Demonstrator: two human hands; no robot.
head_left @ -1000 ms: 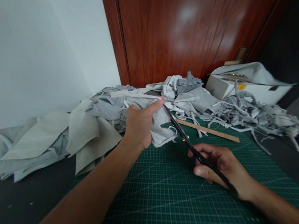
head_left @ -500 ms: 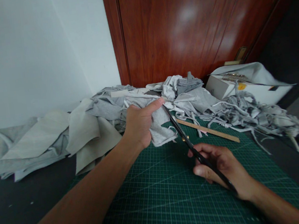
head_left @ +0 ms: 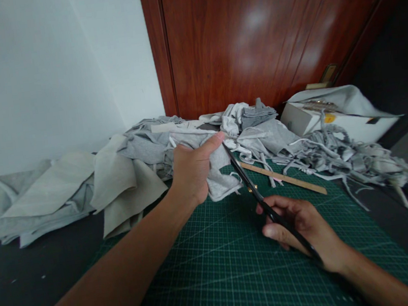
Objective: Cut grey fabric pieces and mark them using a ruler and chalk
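Observation:
My left hand [head_left: 194, 171] is closed on a piece of light grey fabric [head_left: 219, 181], thumb on top and pointing right. The fabric's lower edge hangs above the green cutting mat [head_left: 211, 271]. In my right hand [head_left: 302, 227] is a pair of black scissors [head_left: 266, 207], gripped by the handles. Their blades point up and left, and the tip reaches the fabric just beside my left thumb. Whether the blades are parted cannot be made out. My left hand's fingers are mostly hidden behind the palm and cloth.
A wooden ruler [head_left: 285, 178] lies on the mat to the right. Grey and beige fabric pieces [head_left: 52, 191] spread along the left. Tangled fabric strips [head_left: 360, 156] lie at right, before a white box [head_left: 353, 127]. A reddish-brown door [head_left: 242, 39] stands behind.
Very little differs. The hanging fabric has shifted slightly under my left hand, and both hands stay almost in place.

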